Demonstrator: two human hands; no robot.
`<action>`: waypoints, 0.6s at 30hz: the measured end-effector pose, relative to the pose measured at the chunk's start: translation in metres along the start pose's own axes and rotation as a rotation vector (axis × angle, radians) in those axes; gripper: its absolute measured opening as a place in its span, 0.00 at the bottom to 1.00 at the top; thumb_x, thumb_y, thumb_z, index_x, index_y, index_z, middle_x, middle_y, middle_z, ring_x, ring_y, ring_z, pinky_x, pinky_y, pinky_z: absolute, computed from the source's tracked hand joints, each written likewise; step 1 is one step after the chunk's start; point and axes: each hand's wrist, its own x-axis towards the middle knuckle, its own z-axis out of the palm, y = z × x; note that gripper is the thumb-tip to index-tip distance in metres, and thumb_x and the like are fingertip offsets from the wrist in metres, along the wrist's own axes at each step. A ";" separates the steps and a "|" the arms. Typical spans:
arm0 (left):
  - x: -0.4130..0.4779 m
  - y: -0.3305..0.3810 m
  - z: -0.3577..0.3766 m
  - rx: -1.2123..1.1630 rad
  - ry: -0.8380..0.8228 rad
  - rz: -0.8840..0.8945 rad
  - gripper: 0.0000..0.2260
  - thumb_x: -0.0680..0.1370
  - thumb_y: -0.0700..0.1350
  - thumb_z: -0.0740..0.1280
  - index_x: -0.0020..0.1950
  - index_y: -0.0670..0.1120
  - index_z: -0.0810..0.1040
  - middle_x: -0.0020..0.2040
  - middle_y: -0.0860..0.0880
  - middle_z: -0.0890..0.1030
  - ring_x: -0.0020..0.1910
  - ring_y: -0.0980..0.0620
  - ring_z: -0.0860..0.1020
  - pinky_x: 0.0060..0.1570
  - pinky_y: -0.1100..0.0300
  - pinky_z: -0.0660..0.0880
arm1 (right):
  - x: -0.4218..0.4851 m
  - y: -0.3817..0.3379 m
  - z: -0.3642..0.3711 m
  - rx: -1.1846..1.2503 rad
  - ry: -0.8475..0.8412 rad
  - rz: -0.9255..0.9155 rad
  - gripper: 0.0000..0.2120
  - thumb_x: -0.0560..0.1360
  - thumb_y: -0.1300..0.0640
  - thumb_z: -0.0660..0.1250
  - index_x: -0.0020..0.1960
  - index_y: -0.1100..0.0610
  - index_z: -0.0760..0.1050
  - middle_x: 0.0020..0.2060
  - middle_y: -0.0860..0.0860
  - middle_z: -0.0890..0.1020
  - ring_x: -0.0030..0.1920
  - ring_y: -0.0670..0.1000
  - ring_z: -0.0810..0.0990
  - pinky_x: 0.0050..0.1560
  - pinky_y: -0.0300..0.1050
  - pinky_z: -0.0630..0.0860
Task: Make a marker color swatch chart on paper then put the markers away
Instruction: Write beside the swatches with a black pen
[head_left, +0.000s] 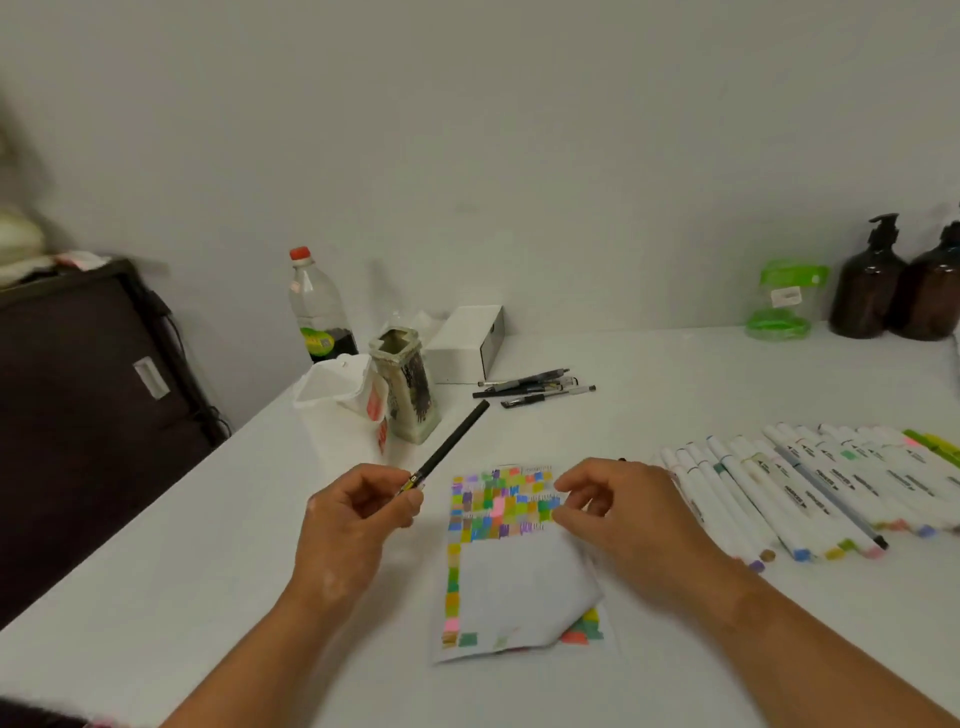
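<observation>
Print runs along the barrels of the markers (810, 488), which lie in a row at three o'clock on the table (675, 364), but it is too blurred to read. The green label on the bottle (318, 312) at eleven o'clock is just as unreadable. The swatch paper (498, 561) lies at six o'clock, its grid of colour squares facing up and its near right corner curled over. The left hand (358, 514) curls around a black pen (452, 441) that points away toward one o'clock. The right hand (623, 514), fingers bent, pinches the paper's right edge.
</observation>
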 end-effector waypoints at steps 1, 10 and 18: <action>-0.014 -0.001 -0.017 -0.020 0.022 -0.003 0.06 0.71 0.40 0.77 0.44 0.51 0.85 0.39 0.46 0.85 0.36 0.48 0.83 0.38 0.64 0.79 | -0.003 -0.008 0.001 -0.027 -0.008 -0.042 0.09 0.71 0.56 0.79 0.44 0.42 0.83 0.35 0.37 0.84 0.36 0.41 0.80 0.38 0.30 0.74; -0.188 -0.029 -0.202 -0.282 0.312 -0.145 0.05 0.70 0.37 0.71 0.44 0.43 0.83 0.35 0.40 0.79 0.29 0.49 0.77 0.30 0.62 0.73 | -0.089 -0.101 0.077 0.005 -0.245 -0.514 0.02 0.72 0.51 0.73 0.45 0.45 0.84 0.34 0.36 0.81 0.37 0.41 0.81 0.39 0.25 0.71; -0.316 -0.118 -0.304 -0.240 0.540 -0.713 0.07 0.75 0.38 0.70 0.51 0.37 0.83 0.41 0.36 0.81 0.33 0.45 0.79 0.33 0.57 0.79 | -0.176 -0.102 0.204 0.068 -0.650 -0.479 0.08 0.73 0.44 0.67 0.50 0.41 0.80 0.40 0.37 0.81 0.37 0.43 0.79 0.39 0.34 0.76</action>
